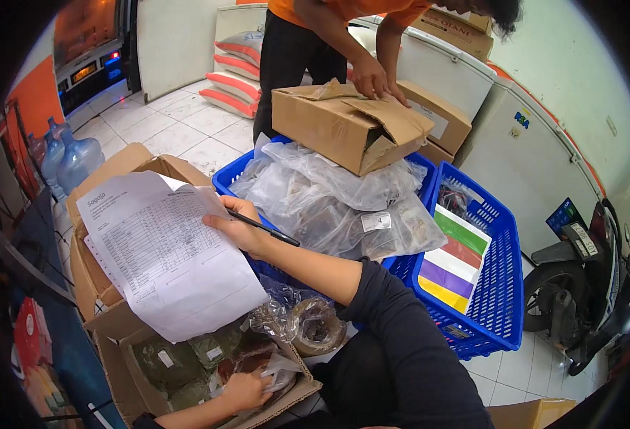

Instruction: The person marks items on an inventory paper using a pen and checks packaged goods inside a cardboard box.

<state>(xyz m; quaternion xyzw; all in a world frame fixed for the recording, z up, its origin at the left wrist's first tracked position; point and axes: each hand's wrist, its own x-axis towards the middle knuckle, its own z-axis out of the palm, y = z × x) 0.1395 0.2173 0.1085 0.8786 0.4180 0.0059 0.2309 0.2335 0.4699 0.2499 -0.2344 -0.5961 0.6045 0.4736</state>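
Observation:
My right hand [239, 224] holds a printed paper sheet [170, 257] by its right edge, with a black pen [264, 227] between the fingers. The sheet bears a table and handwriting. Below it, my left hand [246, 391] grips the clear plastic bag [282, 372] around a reddish-brown packet in an open cardboard box [119, 375]. Green packets [167, 364] with small white labels lie beside it. Just right of the box is a roll of packing tape [317, 324]. The sheet hides part of a second open carton [92, 268] behind it.
Ahead, a blue plastic basket [231, 174] holds plastic-wrapped packets [315, 198] and a cardboard box [325, 126], which a co-worker in orange touches. Another blue basket [508, 300] stands at right with a striped sheet [454, 257]. Water jugs [76, 161], sacks, chest freezers and a motorcycle stand around.

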